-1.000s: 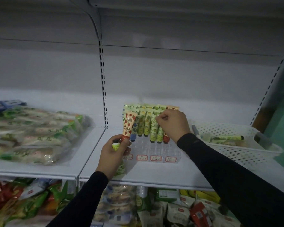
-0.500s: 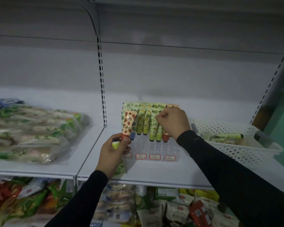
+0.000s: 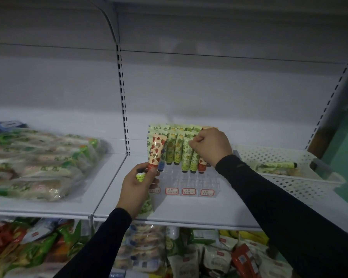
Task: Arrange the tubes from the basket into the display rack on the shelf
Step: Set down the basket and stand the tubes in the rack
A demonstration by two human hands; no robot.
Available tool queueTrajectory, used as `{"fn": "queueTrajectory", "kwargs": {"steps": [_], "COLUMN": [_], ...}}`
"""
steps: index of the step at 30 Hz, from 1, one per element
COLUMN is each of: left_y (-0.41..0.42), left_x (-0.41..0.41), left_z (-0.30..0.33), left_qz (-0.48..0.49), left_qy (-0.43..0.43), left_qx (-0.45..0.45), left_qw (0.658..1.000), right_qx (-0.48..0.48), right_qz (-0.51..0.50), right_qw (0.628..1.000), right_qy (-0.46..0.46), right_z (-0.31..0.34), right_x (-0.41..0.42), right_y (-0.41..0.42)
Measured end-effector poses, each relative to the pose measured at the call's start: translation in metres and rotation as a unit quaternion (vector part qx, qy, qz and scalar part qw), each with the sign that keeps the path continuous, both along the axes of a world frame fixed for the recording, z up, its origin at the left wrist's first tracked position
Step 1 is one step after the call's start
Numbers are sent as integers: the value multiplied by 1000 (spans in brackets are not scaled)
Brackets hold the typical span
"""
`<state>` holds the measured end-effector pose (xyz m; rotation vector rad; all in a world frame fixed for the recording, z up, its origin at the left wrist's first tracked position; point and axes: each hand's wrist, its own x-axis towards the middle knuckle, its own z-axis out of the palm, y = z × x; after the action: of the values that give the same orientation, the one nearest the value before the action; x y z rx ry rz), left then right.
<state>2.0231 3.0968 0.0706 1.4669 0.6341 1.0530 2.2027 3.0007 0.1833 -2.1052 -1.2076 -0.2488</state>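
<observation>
1. The left hand (image 3: 137, 187) is at about 6 o'clock of the display rack (image 3: 189, 177), and its fingers are curled around two tubes together.
2. One of them is a strawberry tube (image 3: 156, 152), orange-pink with red fruits; it stands upright above the hand, and its top is in front of the left column of the rack.
3. The other is a green tube (image 3: 147, 204); its yellow-green cap (image 3: 140, 176) shows between the fingers and its flat end comes out under the hand, toward 6 o'clock.
4. The right hand (image 3: 210, 146) is at 3 o'clock of the rack, with the fingers curled tightly. They pinch the top of a green-patterned tube (image 3: 186, 155) that stands in the rack.
5. The rack is of clear plastic and stands on the white shelf (image 3: 199, 211). Its back rows hold many standing tubes (image 3: 174, 147), mostly green and yellow, with one red-capped tube (image 3: 202, 165) on the right side. The front compartments show no tubes, and small red-bordered labels (image 3: 188, 191) are on the front edge.
6. The white perforated basket (image 3: 289, 183) is at 3 o'clock of the rack, near but apart. One long green tube (image 3: 275, 166) lies inside it.
7. At 9 o'clock, big clear bags of packaged food (image 3: 38, 165) lie on the neighbouring shelf.
</observation>
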Motion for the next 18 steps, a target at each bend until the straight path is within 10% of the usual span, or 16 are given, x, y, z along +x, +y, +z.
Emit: {"fn": "queueTrajectory", "kwargs": {"steps": [18], "left_y": [-3], "left_x": [-1], "left_z": [4], "left_qz": [3], "left_qy": [6], "left_qx": [0], "left_qw": [1000], "right_qx": [-25], "right_qz": [-17], "right_qw": [999], "right_qy": [-19], "right_z": [4], "right_x": [-4], "right_y": [2]}}
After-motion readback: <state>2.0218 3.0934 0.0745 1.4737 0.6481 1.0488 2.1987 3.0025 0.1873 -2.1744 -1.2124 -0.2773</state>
